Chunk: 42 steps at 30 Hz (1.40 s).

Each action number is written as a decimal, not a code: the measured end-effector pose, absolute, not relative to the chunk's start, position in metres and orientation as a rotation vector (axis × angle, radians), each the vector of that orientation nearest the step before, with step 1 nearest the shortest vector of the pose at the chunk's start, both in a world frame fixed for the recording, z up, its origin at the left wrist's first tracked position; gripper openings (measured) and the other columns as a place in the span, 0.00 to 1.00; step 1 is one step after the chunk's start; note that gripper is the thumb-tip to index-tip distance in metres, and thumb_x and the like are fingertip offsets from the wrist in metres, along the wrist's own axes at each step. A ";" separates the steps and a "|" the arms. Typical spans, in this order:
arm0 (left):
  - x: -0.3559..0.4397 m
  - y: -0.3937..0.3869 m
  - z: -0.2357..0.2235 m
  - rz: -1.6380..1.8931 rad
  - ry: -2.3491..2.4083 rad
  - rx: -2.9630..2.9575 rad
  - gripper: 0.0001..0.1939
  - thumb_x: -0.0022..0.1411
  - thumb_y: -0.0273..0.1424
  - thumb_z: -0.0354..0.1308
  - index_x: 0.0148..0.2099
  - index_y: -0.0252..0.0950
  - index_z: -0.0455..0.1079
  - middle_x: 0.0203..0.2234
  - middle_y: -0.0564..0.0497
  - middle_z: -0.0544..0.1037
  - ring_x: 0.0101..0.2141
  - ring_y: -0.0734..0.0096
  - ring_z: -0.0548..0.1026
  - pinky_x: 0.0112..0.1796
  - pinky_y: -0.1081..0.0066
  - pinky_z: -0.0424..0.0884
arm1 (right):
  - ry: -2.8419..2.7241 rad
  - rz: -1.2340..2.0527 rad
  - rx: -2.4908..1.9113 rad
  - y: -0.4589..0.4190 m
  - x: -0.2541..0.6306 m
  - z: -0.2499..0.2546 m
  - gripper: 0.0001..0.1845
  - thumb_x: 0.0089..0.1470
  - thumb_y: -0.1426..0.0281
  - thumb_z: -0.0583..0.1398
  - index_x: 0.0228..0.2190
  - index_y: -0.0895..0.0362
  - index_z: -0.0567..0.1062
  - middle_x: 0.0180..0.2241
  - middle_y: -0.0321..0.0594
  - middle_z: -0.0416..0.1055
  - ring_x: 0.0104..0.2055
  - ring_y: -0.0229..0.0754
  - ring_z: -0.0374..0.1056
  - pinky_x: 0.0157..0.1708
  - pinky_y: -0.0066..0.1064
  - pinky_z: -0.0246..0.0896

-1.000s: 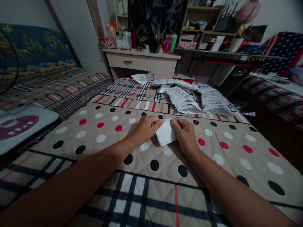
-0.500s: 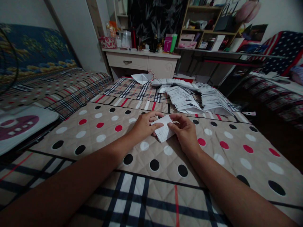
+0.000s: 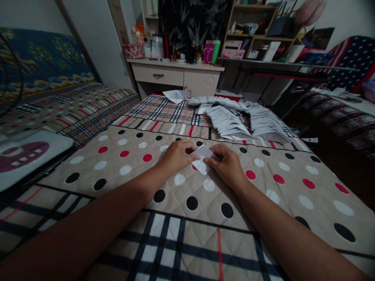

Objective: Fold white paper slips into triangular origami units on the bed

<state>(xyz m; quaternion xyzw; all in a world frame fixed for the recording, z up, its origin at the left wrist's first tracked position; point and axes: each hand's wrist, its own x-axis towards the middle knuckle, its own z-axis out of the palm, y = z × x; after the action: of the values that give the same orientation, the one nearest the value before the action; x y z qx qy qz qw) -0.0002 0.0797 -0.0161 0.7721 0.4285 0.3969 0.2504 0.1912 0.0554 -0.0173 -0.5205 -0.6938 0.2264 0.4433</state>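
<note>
A small folded piece of white paper (image 3: 202, 167) with faint print sits between my two hands, just over the spotted bedspread (image 3: 172, 199). My left hand (image 3: 179, 154) pinches its left edge, thumb on top and fingers beneath. On the other side my right hand (image 3: 227, 160) grips it with the thumb pressed on the face and fingers curled behind. A crease seems to run across the paper. The fingers hide its outer edges.
Stacks of folded white papers (image 3: 231, 125) lie farther back on the bed, near a single white sheet (image 3: 176, 96). A cream dresser (image 3: 164, 74) with bottles stands behind. At the left is a white and purple board-like object (image 3: 26, 156).
The paper is turned and lies lower between my hands, with a fold now showing across it. My right thumb has slid left over its face.
</note>
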 end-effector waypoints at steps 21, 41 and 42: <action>-0.007 0.079 -0.012 1.006 0.842 2.598 0.10 0.53 0.15 0.58 0.31 0.33 0.76 0.28 0.51 0.72 0.32 0.71 0.71 0.33 0.72 0.65 | -2.000 0.482 -1.104 0.055 0.197 -0.015 0.17 0.40 0.87 0.54 0.22 0.56 0.78 0.29 0.39 0.72 0.33 0.41 0.69 0.34 0.30 0.62; -0.008 0.079 -0.012 0.919 0.782 2.576 0.11 0.52 0.14 0.59 0.33 0.34 0.76 0.31 0.50 0.73 0.35 0.71 0.72 0.37 0.70 0.68 | -2.046 0.467 -1.093 0.050 0.195 -0.012 0.18 0.38 0.88 0.51 0.20 0.57 0.74 0.27 0.39 0.71 0.31 0.40 0.67 0.32 0.29 0.60; -0.008 0.079 -0.011 0.904 0.782 2.598 0.11 0.53 0.14 0.59 0.32 0.34 0.76 0.31 0.50 0.73 0.35 0.70 0.72 0.37 0.70 0.69 | -2.050 0.464 -1.094 0.049 0.195 -0.012 0.19 0.38 0.88 0.51 0.19 0.57 0.75 0.27 0.39 0.71 0.31 0.40 0.67 0.32 0.29 0.60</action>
<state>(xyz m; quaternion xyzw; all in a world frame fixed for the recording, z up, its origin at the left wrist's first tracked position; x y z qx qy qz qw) -0.0084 0.0788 -0.0113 0.8994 0.2708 0.3131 0.1406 0.1947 0.0493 -0.0116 -0.4278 -0.8014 0.1814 0.3766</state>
